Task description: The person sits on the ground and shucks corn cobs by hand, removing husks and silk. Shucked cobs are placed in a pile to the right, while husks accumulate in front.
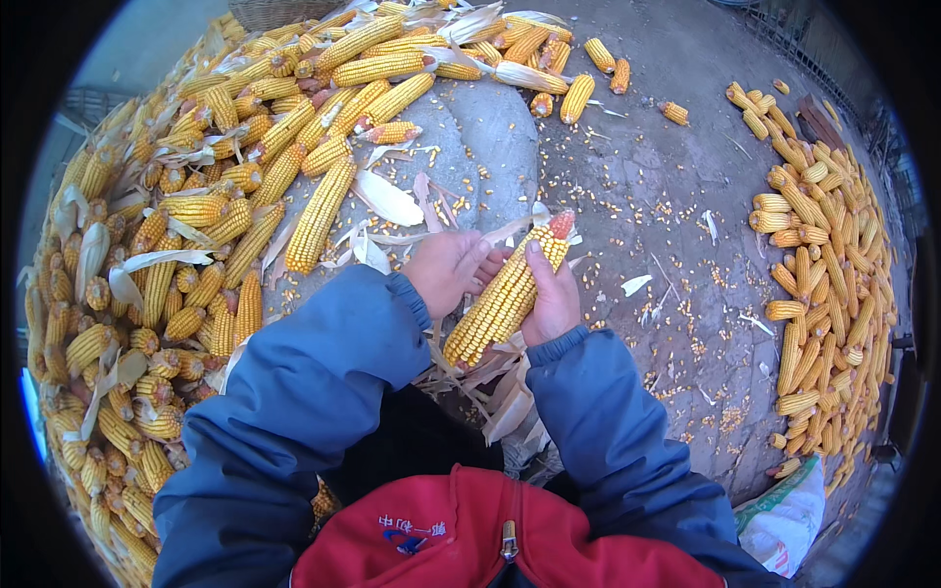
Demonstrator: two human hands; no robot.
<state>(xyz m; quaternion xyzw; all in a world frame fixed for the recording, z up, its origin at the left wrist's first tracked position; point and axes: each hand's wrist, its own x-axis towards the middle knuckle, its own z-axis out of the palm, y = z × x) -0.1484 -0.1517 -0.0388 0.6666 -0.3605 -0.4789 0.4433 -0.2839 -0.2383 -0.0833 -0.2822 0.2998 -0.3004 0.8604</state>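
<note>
A large yellow ear of corn (494,298) lies tilted across my right hand (551,290), whose thumb presses on the kernels near the reddish stalk end. A strip of pale husk (511,229) runs from that stalk end toward my left hand (452,272). The left fingers are curled beside the ear, and the strip appears pinched between thumb and forefinger. Below the ear, loose dry husks (507,400) lie in a heap between my sleeves. Left of my left hand, another ear of corn (322,217) rests against the big pile.
A tall pile of corn ears (176,272) curves around the left and far side. On the right, a second pile of ears (831,287) covers the ground. Kernels and husk scraps litter the floor (647,191). A woven basket (276,11) stands far back; a white sack (783,514) lies lower right.
</note>
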